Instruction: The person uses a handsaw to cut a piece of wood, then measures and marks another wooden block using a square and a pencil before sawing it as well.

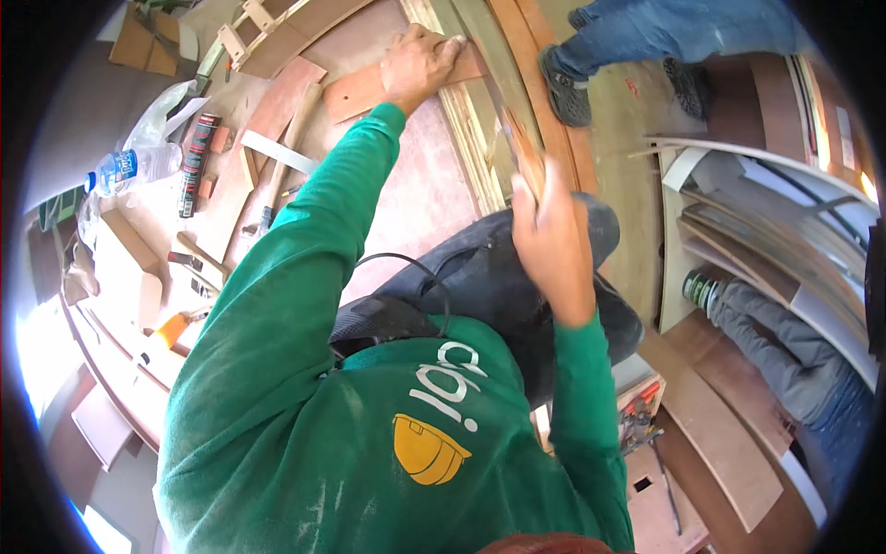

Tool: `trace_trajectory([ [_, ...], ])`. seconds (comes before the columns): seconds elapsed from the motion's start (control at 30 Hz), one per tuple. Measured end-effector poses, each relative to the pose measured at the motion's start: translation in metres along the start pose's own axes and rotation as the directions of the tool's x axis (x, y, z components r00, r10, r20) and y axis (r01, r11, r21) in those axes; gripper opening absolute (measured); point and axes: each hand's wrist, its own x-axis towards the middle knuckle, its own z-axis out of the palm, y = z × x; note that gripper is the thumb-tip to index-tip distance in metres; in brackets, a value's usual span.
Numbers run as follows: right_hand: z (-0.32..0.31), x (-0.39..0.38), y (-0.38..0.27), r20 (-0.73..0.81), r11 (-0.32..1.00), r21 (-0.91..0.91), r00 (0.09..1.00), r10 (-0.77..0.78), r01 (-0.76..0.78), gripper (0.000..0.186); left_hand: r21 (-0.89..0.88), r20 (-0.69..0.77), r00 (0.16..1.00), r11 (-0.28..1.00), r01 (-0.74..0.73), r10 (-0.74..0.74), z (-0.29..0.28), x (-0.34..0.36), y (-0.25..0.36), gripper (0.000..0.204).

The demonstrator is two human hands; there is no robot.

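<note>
My left hand (420,65) presses down on a flat reddish-brown board (358,94), its fingers curled and the thumb toward the board's right end. That board lies across a pale plywood-edged strip (469,138). My right hand (554,245) is closed round a long tool with an orange-brown wooden part (526,152), held just right of the strip. The tool is smeared by motion, so its kind cannot be made out; a thin dark edge runs along its left side, toward the board's right end.
To the left lie a water bottle (138,168), a black tube (197,166), a hammer (288,157) and wood offcuts. Another person's legs (664,32) stand at the upper right. Stacked panels (738,235) and someone's grey trouser legs (775,323) are at the right.
</note>
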Motion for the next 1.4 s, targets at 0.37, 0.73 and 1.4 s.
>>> trace_trajectory([
  [0.37, -0.051, -0.125, -0.013, 0.062, 0.991, 0.061, 0.991, 0.118, -0.122, 0.049, -0.028, -0.061, 0.998, 1.000, -0.009, 0.008, -0.003, -0.002, 0.000, 0.051],
  [0.73, -0.017, -0.053, -0.013, 0.050, 0.995, 0.065, 0.996, 0.079, -0.082, 0.043, 0.018, -0.077, 0.996, 0.999, 0.050, -0.048, -0.006, -0.001, -0.005, 0.054],
  [1.4, -0.057, -0.140, -0.019, 0.063, 0.992, 0.029, 0.991, 0.118, -0.120, 0.051, -0.010, -0.043, 0.999, 1.000, 0.025, -0.025, -0.011, 0.001, 0.005, 0.053],
])
